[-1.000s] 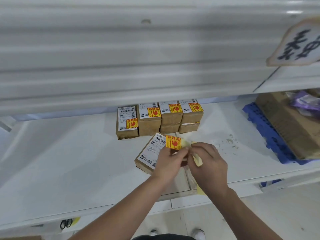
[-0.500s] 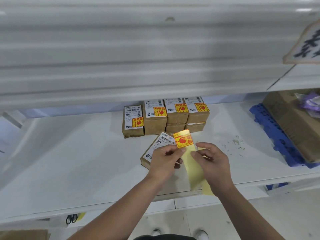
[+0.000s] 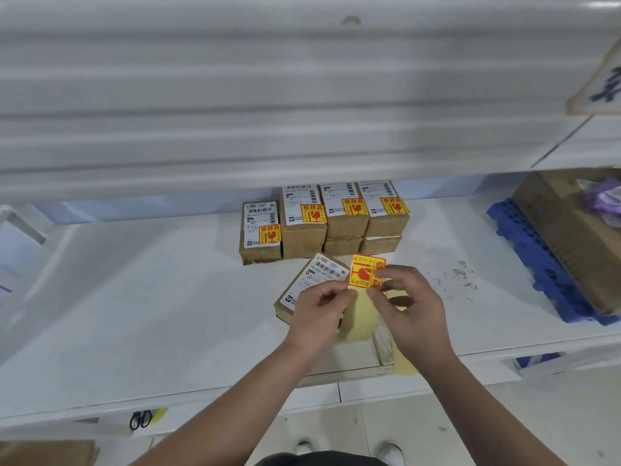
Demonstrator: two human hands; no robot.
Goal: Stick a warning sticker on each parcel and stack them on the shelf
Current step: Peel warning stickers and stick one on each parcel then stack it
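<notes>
Peeling looks to be the step under way: the right hand point(image 3: 411, 314) pinches the red-and-yellow warning sticker point(image 3: 364, 272) between thumb and fingertips, just above the far corner of the loose parcel point(image 3: 314, 275) lying on the shelf point(image 3: 151, 297). The left hand grips the pale backing strip point(image 3: 359, 317) that hangs below it. Whether the sticker is fully free of the strip cannot be told

Several slips seem likely from here. The sticker is thin and tacky, so it could curl onto the fingers or fold on itself. Neither hand steadies the parcel, so it may slide or lift when the sticker is pressed down. The sticker could land crooked, or over the barcode on the white label. The loose strip might also get caught under it

The finished parcels point(image 3: 342, 223) stand stacked at the back of the shelf, just behind the loose one, each showing a sticker on top

A shallow wooden tray point(image 3: 353, 369) sits at the front edge beneath the wrists; the hands and strip hide its contents. At the right a large cardboard box point(image 3: 571, 243) rests on a blue pallet point(image 3: 524, 250), with something purple point(image 3: 605, 198), too blurred to name, at its top
</notes>
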